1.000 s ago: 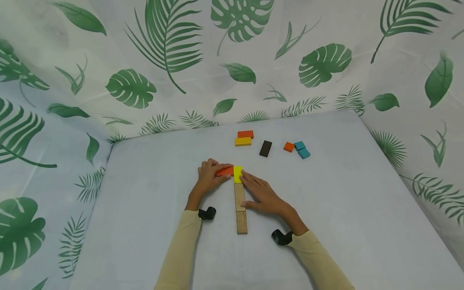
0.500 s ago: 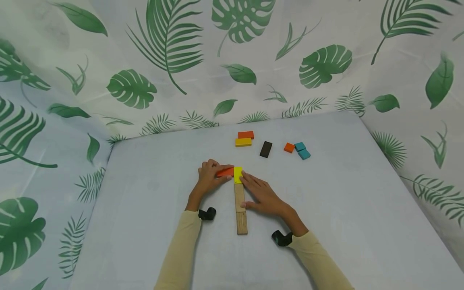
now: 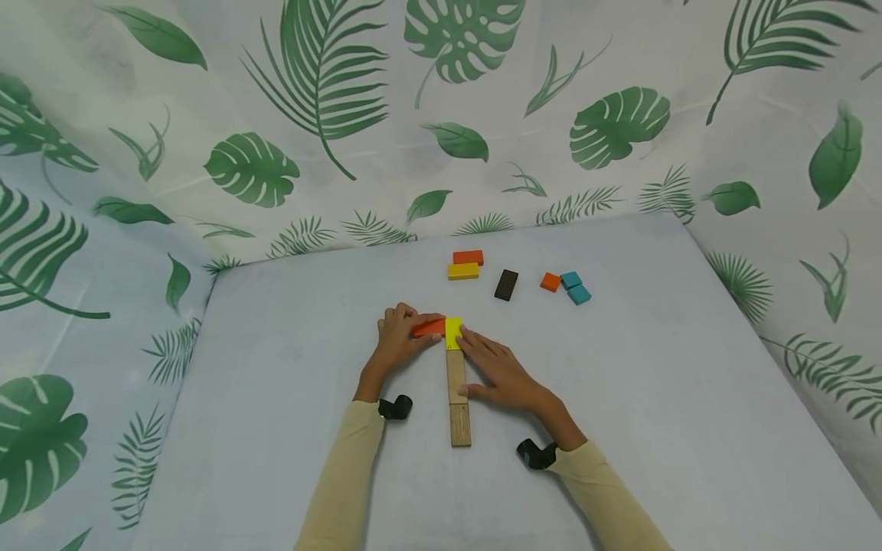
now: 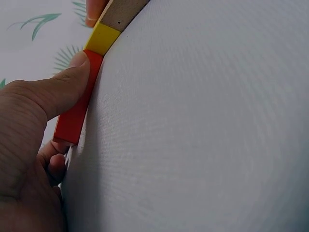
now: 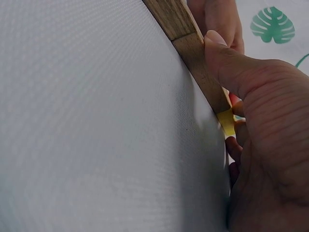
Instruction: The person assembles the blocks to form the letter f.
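Presently, a white table surface (image 3: 248, 428) is supporting the layout. Clock positions are being read from the bright yellow rectangular block (image 3: 452, 334), twelve o'clock pointing away from the person.

The right hand (image 3: 503, 376) is lying at four o'clock, fingers extended and gripping nothing; its fingertips are touching the bright yellow block while its thumb is touching the farther plain wooden rectangular block (image 3: 456, 376). The left hand (image 3: 396, 335) is pinching the glossy red rectangular block (image 4: 71, 125) at nine o'clock, between thumb and fingers. The nearer plain wooden rectangular block (image 3: 460, 425) is completing the line toward six o'clock. The red block's end is touching the bright yellow block, forming a corner.

For a square joint, the right hand should be bracing the line while the left hand is applying light pressure toward three o'clock; excess force would probably be skewing the column.

Ten blocks are lying on the table. Two wooden and one red are joining the bright yellow one. Beyond, one orange-red rectangular block (image 3: 468, 258) and one deep yellow rectangular block (image 3: 463, 272) are lying at twelve; one near-black rectangular block (image 3: 506, 285) is lying between one and two. Smallest, one small orange block (image 3: 550, 282) and two small blue blocks (image 3: 579, 294) are sitting around two.
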Demonstrator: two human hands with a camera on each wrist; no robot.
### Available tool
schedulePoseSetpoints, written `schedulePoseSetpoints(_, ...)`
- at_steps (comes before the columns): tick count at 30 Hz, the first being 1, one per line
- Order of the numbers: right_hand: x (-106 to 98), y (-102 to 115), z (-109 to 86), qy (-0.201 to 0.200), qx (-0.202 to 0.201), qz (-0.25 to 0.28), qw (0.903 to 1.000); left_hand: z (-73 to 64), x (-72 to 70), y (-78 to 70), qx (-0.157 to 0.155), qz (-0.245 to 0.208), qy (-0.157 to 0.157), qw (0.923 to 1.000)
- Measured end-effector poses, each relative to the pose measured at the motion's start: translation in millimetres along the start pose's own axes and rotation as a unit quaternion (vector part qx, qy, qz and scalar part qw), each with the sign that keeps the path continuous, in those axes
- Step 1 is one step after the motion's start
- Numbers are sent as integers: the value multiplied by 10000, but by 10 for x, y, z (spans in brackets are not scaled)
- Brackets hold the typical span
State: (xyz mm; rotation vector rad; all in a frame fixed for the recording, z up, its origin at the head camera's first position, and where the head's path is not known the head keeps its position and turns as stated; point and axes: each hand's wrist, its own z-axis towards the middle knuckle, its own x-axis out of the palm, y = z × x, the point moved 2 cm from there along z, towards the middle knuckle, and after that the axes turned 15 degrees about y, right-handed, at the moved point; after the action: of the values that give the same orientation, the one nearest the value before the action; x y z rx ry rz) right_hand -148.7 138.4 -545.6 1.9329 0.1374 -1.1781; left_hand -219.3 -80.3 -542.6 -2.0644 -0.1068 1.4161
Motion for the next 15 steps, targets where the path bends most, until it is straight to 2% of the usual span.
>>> schedulePoseSetpoints(15, -1, 2, -4, 2, -17, 18, 10000, -12, -14, -29, 68, 169, -62, 9998)
